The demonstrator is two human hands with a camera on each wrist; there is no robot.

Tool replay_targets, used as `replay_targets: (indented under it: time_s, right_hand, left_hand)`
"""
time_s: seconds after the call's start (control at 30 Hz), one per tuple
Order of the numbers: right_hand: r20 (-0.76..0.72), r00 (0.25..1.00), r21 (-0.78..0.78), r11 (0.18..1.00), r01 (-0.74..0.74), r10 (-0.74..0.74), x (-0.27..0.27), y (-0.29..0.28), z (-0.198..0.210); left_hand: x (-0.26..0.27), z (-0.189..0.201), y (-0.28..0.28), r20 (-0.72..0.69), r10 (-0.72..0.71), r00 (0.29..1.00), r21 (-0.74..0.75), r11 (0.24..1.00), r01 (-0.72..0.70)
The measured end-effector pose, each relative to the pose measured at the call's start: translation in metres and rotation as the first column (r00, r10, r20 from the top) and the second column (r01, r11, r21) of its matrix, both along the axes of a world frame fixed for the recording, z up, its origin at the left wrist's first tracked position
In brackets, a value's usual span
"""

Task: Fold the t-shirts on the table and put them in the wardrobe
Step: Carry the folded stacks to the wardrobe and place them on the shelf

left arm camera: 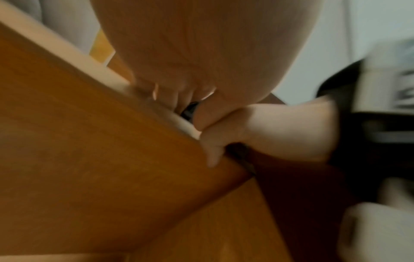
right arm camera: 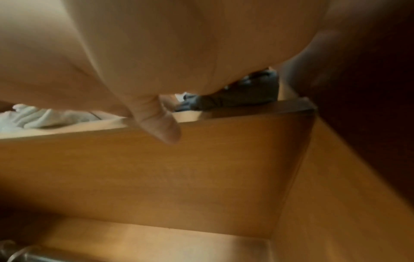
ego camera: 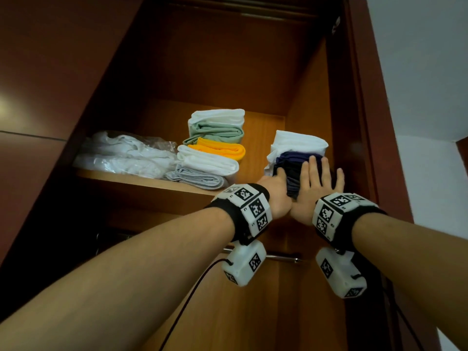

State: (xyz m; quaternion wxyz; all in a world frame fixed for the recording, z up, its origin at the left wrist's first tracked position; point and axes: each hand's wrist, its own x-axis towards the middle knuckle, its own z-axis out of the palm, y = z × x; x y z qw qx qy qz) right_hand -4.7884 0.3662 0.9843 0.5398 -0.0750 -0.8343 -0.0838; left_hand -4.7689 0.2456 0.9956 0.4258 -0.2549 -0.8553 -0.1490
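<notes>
A folded dark t-shirt pile sits at the right end of the wardrobe shelf, with a folded white t-shirt on top of it. My right hand lies flat against the front of the dark pile, fingers straight and spread. My left hand presses the pile's left front, thumb up; its fingers are hidden behind the hand. The two hands touch at the heels. In the right wrist view the dark t-shirt shows past my palm, above the shelf edge. The left wrist view is mostly my palm.
A middle stack of white, green, yellow and grey folded shirts stands left of the dark pile. White items in clear plastic lie at the shelf's left. The wardrobe's side wall is close on the right. A metal rail runs below.
</notes>
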Motion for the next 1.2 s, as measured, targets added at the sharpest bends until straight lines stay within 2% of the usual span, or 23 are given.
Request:
replay_targets:
  time_s: [0.07, 0.17, 0.23, 0.3, 0.37, 0.4, 0.47, 0.53, 0.6, 0.7, 0.83, 1.0, 1.2]
  right_hand:
    - [-0.004, 1.000, -0.041, 0.999, -0.007, 0.006, 0.004, -0.009, 0.000]
    - [-0.068, 0.984, -0.104, 0.980, -0.169, 0.162, 0.013, -0.032, 0.002]
    - [-0.117, 0.945, -0.124, 0.940, -0.318, 0.305, 0.020, -0.048, 0.005]
    - [-0.134, 0.889, -0.125, 0.883, -0.453, 0.437, 0.026, -0.063, 0.008]
    - [-0.140, 0.832, -0.124, 0.824, -0.552, 0.536, 0.029, -0.076, 0.010]
    - [-0.140, 0.808, -0.121, 0.800, -0.588, 0.573, 0.029, -0.083, 0.011]
    - [-0.126, 0.777, -0.127, 0.766, -0.630, 0.617, 0.028, -0.092, 0.013]
    - [-0.107, 0.749, -0.150, 0.734, -0.662, 0.654, 0.027, -0.098, 0.012]
    - [-0.091, 0.720, -0.182, 0.699, -0.692, 0.688, 0.023, -0.103, 0.011]
    - [-0.068, 0.693, -0.177, 0.675, -0.716, 0.718, 0.022, -0.110, 0.007]
    - [-0.018, 0.676, -0.170, 0.664, -0.728, 0.737, 0.027, -0.118, 0.005]
    - [-0.044, 0.682, -0.223, 0.659, -0.719, 0.730, 0.028, -0.119, 0.008]
    - [-0.068, 0.750, -0.297, 0.704, -0.645, 0.658, 0.029, -0.096, 0.010]
  left_hand:
    - [0.013, -0.004, -0.013, -0.100, -0.101, 0.990, 0.066, 0.992, 0.108]
    - [0.034, -0.005, -0.038, -0.339, -0.147, 0.929, 0.257, 0.936, 0.241]
    - [0.045, -0.002, -0.059, -0.530, -0.034, 0.847, 0.377, 0.885, 0.272]
    - [0.049, 0.004, -0.084, -0.609, 0.169, 0.775, 0.530, 0.814, 0.240]
    - [0.045, 0.009, -0.108, -0.563, 0.309, 0.766, 0.663, 0.722, 0.197]
    - [0.042, 0.011, -0.119, -0.511, 0.310, 0.802, 0.707, 0.683, 0.186]
    - [0.032, 0.015, -0.138, -0.380, 0.179, 0.907, 0.755, 0.627, 0.193]
    - [0.022, 0.012, -0.149, -0.217, -0.002, 0.976, 0.788, 0.590, 0.176]
    - [0.012, 0.006, -0.153, -0.076, -0.081, 0.994, 0.783, 0.612, 0.110]
    - [0.005, 0.001, -0.152, 0.013, -0.066, 0.998, 0.719, 0.694, 0.036]
    - [0.005, 0.004, -0.148, 0.001, -0.033, 0.999, 0.648, 0.762, 0.025]
    - [0.002, 0.015, -0.141, -0.035, 0.067, 0.997, 0.501, 0.864, -0.041]
    - [0.010, 0.026, -0.118, 0.016, 0.008, 1.000, 0.462, 0.887, -0.015]
